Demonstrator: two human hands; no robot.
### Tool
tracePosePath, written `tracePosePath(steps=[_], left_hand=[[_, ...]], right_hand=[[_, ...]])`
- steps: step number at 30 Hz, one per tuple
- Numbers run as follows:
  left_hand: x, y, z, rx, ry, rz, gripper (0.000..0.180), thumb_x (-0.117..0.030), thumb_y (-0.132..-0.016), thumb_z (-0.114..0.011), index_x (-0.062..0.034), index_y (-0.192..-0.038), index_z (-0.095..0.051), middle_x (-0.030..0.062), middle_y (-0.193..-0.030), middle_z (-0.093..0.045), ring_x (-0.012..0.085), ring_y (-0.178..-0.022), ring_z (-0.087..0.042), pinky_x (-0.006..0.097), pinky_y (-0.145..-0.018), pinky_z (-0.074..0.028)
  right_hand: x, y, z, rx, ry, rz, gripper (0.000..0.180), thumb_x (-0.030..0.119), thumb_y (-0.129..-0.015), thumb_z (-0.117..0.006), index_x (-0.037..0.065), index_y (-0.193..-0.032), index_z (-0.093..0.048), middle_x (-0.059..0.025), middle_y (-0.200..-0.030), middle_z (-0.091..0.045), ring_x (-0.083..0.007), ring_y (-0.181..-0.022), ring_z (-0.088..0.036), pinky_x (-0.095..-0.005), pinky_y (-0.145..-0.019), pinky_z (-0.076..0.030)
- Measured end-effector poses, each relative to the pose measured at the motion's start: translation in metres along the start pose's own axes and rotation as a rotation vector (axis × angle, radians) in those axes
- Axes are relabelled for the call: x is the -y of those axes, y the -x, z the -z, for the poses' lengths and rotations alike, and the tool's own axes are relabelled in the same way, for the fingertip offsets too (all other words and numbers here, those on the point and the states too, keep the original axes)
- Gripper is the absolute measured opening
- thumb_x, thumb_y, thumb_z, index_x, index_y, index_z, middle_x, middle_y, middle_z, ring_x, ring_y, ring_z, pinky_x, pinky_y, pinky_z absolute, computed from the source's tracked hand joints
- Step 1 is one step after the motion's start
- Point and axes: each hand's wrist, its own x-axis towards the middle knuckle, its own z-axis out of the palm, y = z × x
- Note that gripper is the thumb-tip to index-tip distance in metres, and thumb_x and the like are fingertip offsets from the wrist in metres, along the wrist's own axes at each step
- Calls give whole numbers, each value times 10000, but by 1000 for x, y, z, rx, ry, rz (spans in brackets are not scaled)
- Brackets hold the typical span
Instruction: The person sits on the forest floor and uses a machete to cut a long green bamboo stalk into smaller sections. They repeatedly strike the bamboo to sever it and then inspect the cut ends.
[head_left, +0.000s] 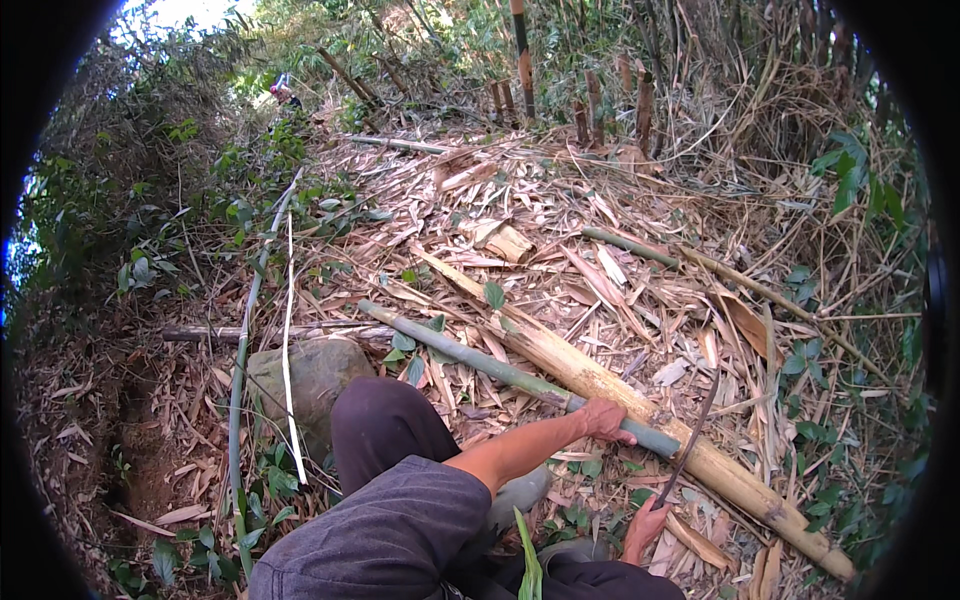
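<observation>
My left hand (605,420) is wrapped over a green bamboo pole (480,364), close to its near right end. That pole slants from the middle of the ground toward me and rests by a thicker, dry yellow bamboo pole (570,365). Lower down, my right hand (645,528) grips the handle of a long, thin, dark-bladed machete (690,440). Its blade points up and away, beside the cut end of the green pole and crossing in front of the yellow one. Whether the blade touches either pole I cannot tell.
A large grey rock (305,385) sits left of my knee. A thin green bamboo stem (240,410) and a pale split strip (288,340) stand near it. Dry bamboo sheaths litter the slope. Cut stumps (643,110) rise behind; a distant person (284,95) is partly visible.
</observation>
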Motion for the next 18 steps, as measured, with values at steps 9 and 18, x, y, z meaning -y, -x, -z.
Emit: tracePosePath(steps=[9,18], left_hand=[[-3,-4,-2,-16,-6,-14,855,-766,-739,-517,53,-952,-636,263,-859,-659,419,-857,-646,475,-773,-506],[8,5,-3,-1,-8,5,843,-761,-739,-521,42,-967,-637,257,-895,-660,411,-882,-645,471,-779,-507]], right_hand=[[-14,-6,-4,-6,-7,2,380,335,-925,-531,-29,-1032,-522,-263,-857,-636,-451,-819,-609,-486,-691,-449],[3,5,-3,24,-12,-9,372,331,-921,-535,-33,-993,-535,-265,-845,-634,-452,-818,-606,-489,-696,-451]])
